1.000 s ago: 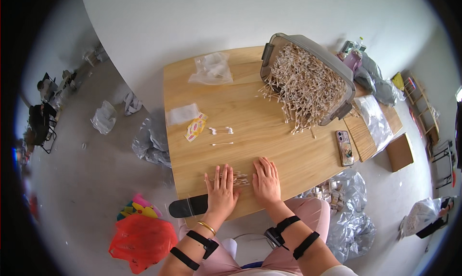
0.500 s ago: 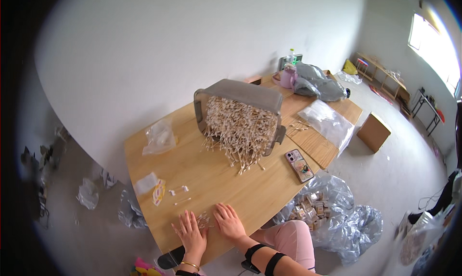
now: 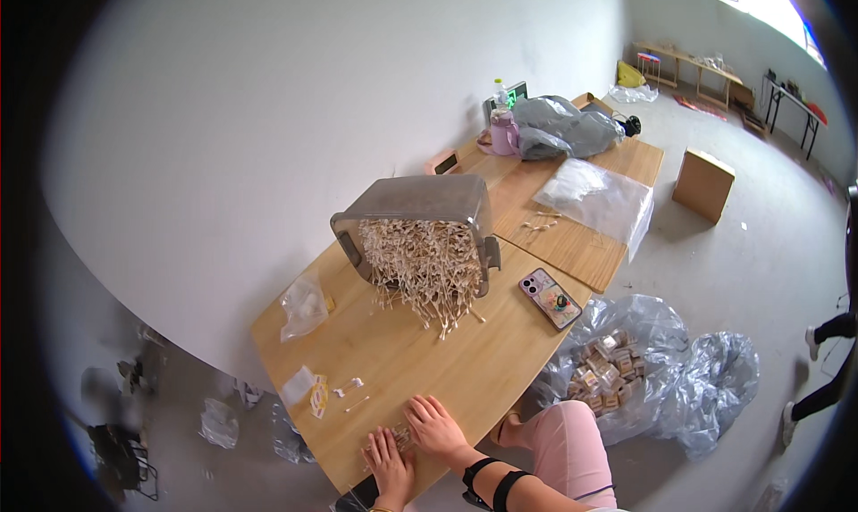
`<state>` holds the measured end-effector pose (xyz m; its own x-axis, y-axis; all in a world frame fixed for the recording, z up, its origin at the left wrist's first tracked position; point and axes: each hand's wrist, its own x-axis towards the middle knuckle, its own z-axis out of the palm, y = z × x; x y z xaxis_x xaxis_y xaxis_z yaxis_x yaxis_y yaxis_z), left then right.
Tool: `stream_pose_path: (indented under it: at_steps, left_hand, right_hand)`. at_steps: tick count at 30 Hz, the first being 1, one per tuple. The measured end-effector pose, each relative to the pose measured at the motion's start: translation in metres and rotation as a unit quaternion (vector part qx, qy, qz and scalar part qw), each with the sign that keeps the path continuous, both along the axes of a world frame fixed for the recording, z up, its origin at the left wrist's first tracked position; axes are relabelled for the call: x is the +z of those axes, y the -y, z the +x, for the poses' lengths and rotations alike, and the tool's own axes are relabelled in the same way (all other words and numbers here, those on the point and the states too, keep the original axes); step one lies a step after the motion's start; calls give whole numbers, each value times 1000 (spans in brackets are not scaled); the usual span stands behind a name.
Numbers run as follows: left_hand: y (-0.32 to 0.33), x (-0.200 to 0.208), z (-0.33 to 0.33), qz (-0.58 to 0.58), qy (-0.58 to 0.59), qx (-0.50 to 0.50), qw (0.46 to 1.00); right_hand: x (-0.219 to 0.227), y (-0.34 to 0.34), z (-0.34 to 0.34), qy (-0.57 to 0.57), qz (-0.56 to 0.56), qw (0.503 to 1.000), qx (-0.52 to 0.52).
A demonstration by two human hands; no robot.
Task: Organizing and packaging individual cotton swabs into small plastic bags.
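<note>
Both my hands lie palm down on the wooden table (image 3: 375, 351) near its front left corner. My left hand (image 3: 390, 465) is open, its fingers stretched over the edge of a small cluster of cotton swabs (image 3: 401, 438). On the other side of that cluster, my right hand (image 3: 438, 430) rests open with its fingers extended. Part of the cluster is hidden under the hands. Further back, a grey translucent bin (image 3: 420, 195) lies on its side, and a heap of cotton swabs (image 3: 424, 266) spills from its mouth onto the table.
Loose swabs (image 3: 356, 404), yellow-and-white labels (image 3: 318, 396) and a plastic bag (image 3: 305, 308) lie on the left. A phone (image 3: 550, 299) sits by the right edge. On the floor, a clear bag (image 3: 657, 329) holds several small packs (image 3: 608, 369). A cardboard box (image 3: 703, 184) stands beyond.
The view has shifted, so the table and bin appear lower and turned. My hands stay flat around the small swab cluster, and my left fingers are closer together. The bin stays put.
</note>
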<state>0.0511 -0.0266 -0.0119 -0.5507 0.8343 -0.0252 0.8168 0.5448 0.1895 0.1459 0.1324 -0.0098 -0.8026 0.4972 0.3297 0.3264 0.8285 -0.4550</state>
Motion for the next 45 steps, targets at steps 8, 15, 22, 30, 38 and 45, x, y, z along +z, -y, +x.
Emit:
stream_pose_path:
  at_steps: [8, 15, 22, 30, 38, 45]
  left_hand:
    - [25, -20, 5, 16, -61, -11, 998]
    - [33, -22, 8, -136, -281, -101, 945]
    - [47, -34, -6, -28, -194, -113, 974]
    - [9, 25, -14, 23, -22, -65, 997]
    - [-1, 18, -43, 11, -68, -97, 993]
    - [8, 47, -33, 114, -23, -17, 993]
  right_hand:
    - [6, 3, 1, -32, -7, 999, 2]
    - [-4, 4, 1, -42, -23, 999, 8]
    - [-2, 3, -1, -52, -33, 998, 10]
    - [0, 1, 2, -46, -29, 998, 14]
    - [-10, 2, -4, 3, 10, 1000, 7]
    - [-5, -6, -6, -7, -23, 1000, -1]
